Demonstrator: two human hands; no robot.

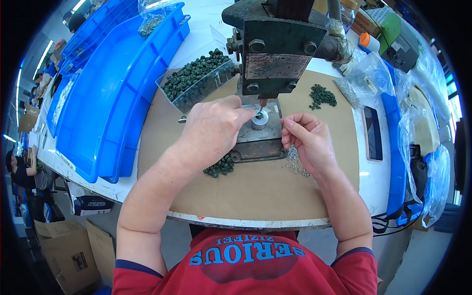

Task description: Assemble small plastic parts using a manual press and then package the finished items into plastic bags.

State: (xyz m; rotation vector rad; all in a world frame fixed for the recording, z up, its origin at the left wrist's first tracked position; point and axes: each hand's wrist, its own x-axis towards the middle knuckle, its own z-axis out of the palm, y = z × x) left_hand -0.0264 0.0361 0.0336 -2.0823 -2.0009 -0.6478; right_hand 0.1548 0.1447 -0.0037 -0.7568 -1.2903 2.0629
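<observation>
My left hand [215, 124] is closed around a slim metal tool [182, 119], whose butt end sticks out to the left of the fist. Its kind is hidden by the fingers. The fingertips reach the round metal die [259, 121] under the punch of a dark bench press [273, 64]. A small dark green piece [259, 116] sits on the die. To the right of the press base, my right hand [309, 140] has thumb and forefinger pinched together; anything between them is too small to make out. Small silvery metal parts [296, 162] lie just below it.
Dark green pieces fill a clear bin [169, 83] at the back left; more form piles at the right [322, 96] and near the press base [220, 167]. Blue trays [105, 108] stand at left. A phone [372, 133] and plastic bags [369, 73] lie at right.
</observation>
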